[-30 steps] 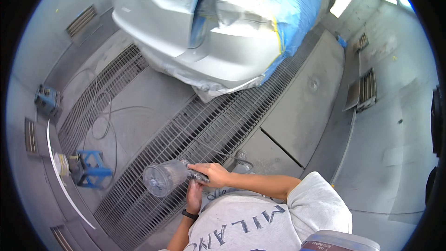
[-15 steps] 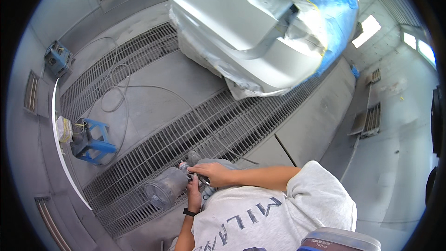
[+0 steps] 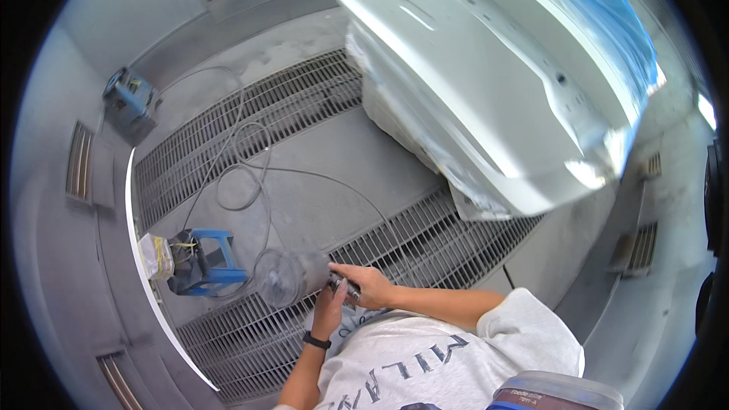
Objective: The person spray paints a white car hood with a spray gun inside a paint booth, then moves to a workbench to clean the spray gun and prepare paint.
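Note:
My right hand point(image 3: 370, 286) is closed round a dark spray gun point(image 3: 348, 285), low in front of my body. A large, cloudy see-through cup point(image 3: 282, 276) sits on the gun and juts out to the left. From below, my left hand point(image 3: 329, 310) grips the gun too, its thumb against the metal body; a black band circles that wrist. The gun's nozzle and trigger are mostly hidden by my fingers and the cup. Beyond, at the upper right, stands a pale silver-white car body panel point(image 3: 486, 83), apart from both hands.
Blue and clear plastic sheeting point(image 3: 600, 0) wraps the car. A grey hose point(image 3: 334, 181) loops over the floor grating point(image 3: 243, 361). To the left stand a blue step stool point(image 3: 216, 262), a long curved white strip point(image 3: 144, 281) and a blue-grey box point(image 3: 130, 99) by the wall.
My view has turned, so car, stool and hose appear farther right. The spray gun has swung round, its cup now higher and nearer the stool in view. Both hands stay on it.

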The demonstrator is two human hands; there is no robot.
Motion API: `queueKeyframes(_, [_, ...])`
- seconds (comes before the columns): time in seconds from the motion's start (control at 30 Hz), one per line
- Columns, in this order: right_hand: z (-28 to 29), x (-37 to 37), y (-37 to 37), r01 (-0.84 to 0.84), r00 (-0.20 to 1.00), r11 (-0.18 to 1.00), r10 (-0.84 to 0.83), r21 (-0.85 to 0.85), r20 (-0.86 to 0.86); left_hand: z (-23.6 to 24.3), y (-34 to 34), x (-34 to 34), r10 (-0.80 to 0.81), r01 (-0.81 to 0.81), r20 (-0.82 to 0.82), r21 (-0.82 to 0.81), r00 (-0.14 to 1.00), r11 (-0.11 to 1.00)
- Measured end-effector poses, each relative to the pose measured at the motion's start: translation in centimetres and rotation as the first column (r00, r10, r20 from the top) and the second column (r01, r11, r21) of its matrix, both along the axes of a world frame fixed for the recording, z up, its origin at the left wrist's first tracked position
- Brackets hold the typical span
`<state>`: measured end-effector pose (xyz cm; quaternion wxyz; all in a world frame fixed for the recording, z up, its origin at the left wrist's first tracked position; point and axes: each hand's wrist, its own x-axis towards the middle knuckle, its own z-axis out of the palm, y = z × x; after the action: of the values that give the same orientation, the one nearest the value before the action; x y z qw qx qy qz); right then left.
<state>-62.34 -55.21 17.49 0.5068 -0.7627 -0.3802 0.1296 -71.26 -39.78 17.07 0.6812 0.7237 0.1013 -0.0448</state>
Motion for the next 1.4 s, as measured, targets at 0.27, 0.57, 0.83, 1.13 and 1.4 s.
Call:
queueKeyframes(0.27, [-1.2, 12.4, 10.8, 0.090, 0.994, 0.994, -0.094, -0.067, -0.056, -0.4, 10.4, 13.7, -0.066, 0.064, -0.018, -0.072, 0.998, 0.995])
queueKeyframes(0.57, [-0.4, 28.3, 25.5, 0.309, 0.907, 0.947, -0.265, -0.089, 0.326, 0.1, 28.4, 33.7, -0.309, 0.315, 0.119, -0.034, 0.944, 0.949])
queueKeyframes(0.83, [-0.3, 45.6, 39.5, 0.411, 0.908, 0.909, -0.415, -0.069, -0.065, 1.5, 41.9, 54.0, -0.422, 0.422, 0.082, 0.014, 0.903, 0.906])
queueKeyframes(1.13, [-2.6, 67.7, 55.8, 0.476, 0.879, 0.879, -0.476, -0.003, -0.012, 0.7, 57.9, 77.4, -0.409, 0.406, -0.017, 0.155, 0.913, 0.901])
queueKeyframes(1.4, [2.0, 83.9, 66.5, 0.525, 0.851, 0.843, -0.517, -0.117, 0.088, 1.7, 67.4, 93.4, -0.352, 0.350, 0.012, -0.130, 0.936, 0.928])
